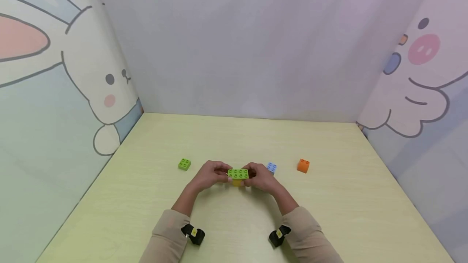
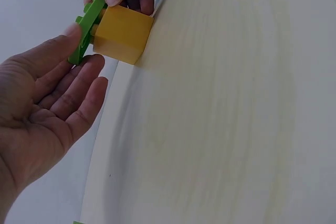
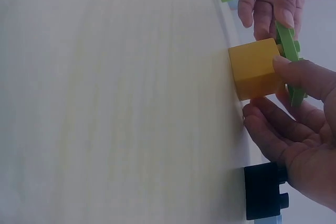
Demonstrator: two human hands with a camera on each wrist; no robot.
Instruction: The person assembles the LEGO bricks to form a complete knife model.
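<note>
At the middle of the table my left hand (image 1: 211, 175) pinches one end of a flat green building brick (image 1: 238, 174) between thumb and fingers. Under it stands a yellow building brick (image 1: 237, 183), whose studs partly show below the green one in the left wrist view. The flat brick is slightly tilted on them. With its thumb on the side of the yellow brick (image 3: 257, 69), my right hand (image 1: 262, 177) holds it, its other fingers around the far end of the green piece. Whether the yellow brick touches the table I cannot tell.
A small green brick (image 1: 184, 164) lies to the left on the table (image 1: 234, 141). Right of my right hand are a blue brick (image 1: 271, 167) and an orange brick (image 1: 303, 166). In the right wrist view a dark brick (image 3: 262, 191) stands near that hand. Printed curtains (image 1: 248, 44) surround the table.
</note>
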